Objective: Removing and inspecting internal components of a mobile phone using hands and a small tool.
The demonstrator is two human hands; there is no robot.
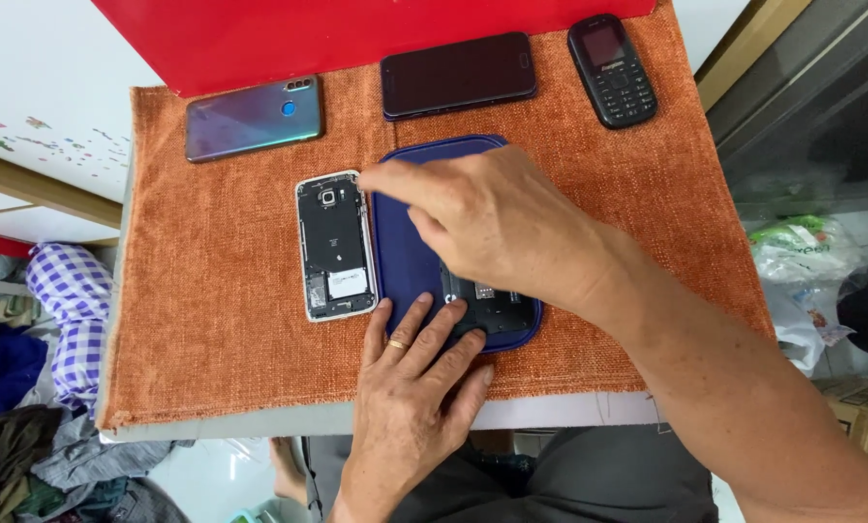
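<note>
at the left of the orange cloth (211,291) lies the opened phone (335,244), back off, beside the blue tray (405,261). the left hand (410,387) lies flat, fingers spread, pinning the tray's near rim and touching a dark part (487,308); hold it firm. the right hand (482,218) hovers, forefinger out toward the phone's top corner, seemingly holding nothing; keep that touch light.

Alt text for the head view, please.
Two bare hands work over a dark blue tray on an orange cloth: the left hand presses its near edge, the right hand reaches across toward an opened phone. Three phones lie beyond.
</note>
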